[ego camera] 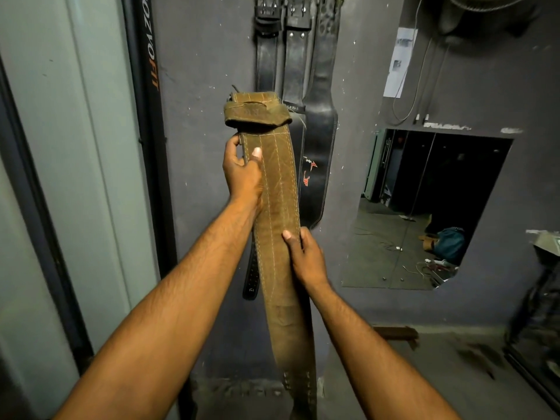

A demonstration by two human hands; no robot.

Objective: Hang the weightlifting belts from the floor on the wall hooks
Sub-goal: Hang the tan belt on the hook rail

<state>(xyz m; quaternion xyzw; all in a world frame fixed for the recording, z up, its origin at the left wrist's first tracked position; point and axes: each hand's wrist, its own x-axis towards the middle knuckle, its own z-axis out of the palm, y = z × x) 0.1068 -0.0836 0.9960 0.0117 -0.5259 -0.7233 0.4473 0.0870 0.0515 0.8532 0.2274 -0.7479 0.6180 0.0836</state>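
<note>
A tan suede weightlifting belt point(280, 189) with pale stitching stands nearly upright in front of the grey wall point(206, 56), held in both bare hands. Its top end is folded over into a loose loop, and its lower length trails down out of the bottom of the view, where rows of prong holes show. The left hand point(242, 171) grips the belt's left edge high up, just below the fold — thumb flat on the front face, fingers point(235, 140) curled round behind. The right hand point(306, 256) clamps the right edge lower down, thumb on the face and fingers wrapped round the back.

Directly behind the tan belt, three black leather belts point(295, 65) hang side by side on the wall from near the top of the view; their buckles are at the top, and the hooks themselves cannot be made out. The rightmost one widens into a broad back pad bearing a red mark. A narrower black strap end point(251, 280) with punched holes dangles just left of the tan belt, below the left wrist.

To the left stands a dark upright frame point(148, 86) with orange lettering. To the right, a mirror panel point(424, 207) is set in the wall, reflecting floor clutter — and a paper sheet point(400, 62) is stuck above it.
</note>
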